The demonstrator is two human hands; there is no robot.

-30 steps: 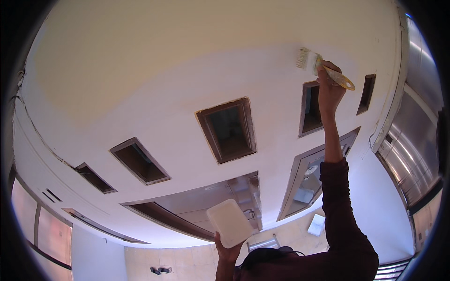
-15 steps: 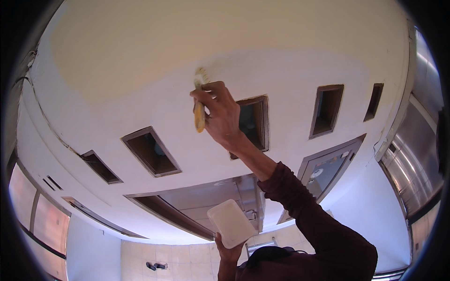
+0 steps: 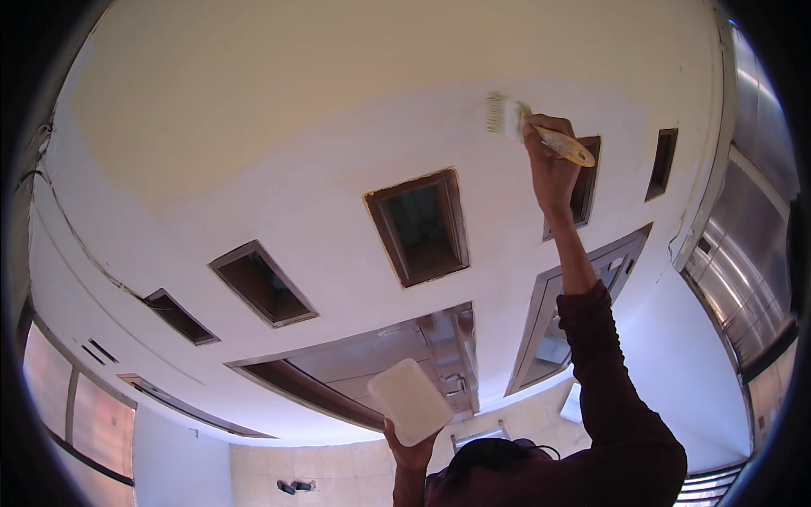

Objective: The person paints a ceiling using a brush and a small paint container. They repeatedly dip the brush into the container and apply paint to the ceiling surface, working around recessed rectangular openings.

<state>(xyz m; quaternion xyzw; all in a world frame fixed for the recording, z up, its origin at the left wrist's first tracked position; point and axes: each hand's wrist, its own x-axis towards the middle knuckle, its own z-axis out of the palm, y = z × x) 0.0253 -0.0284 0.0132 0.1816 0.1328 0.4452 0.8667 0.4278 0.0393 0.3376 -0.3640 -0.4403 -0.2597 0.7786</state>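
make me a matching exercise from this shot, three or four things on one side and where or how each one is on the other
Things:
1. paintbrush
2. white tray
3. right hand
4. left hand

Places or states:
a. raised high, gripping a yellow handle
b. bristles up against the pale wall
c. low in the picture, under a flat white thing
d. held up tilted, near the lower middle

Pairs: 1-b, 2-d, 3-a, 4-c
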